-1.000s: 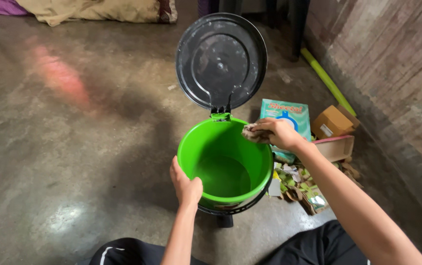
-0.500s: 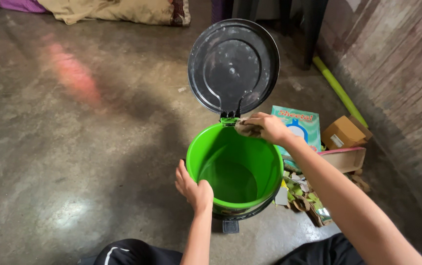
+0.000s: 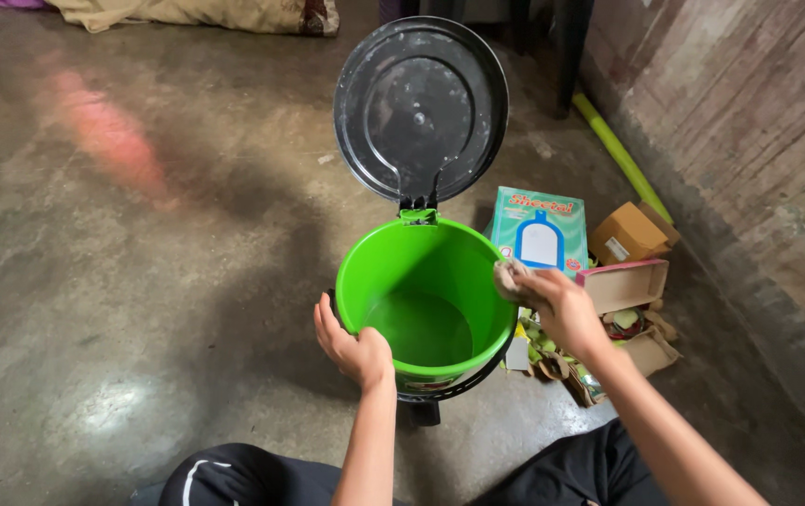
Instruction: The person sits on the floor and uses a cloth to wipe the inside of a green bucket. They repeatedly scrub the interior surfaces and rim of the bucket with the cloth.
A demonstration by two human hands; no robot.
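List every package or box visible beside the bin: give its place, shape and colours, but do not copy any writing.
Teal box: flat, rectangular, right of the green bin, white bottle picture on it.
Brown carton: small cardboard cube with a white label, nearer the wall.
Pink-edged box: open, shallow, behind the right hand.
Torn cartons: brown, open, holding green scraps.

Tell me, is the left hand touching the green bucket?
Touching. The head view shows the left hand gripping the green bucket at its near rim, fingers curled against the outside.
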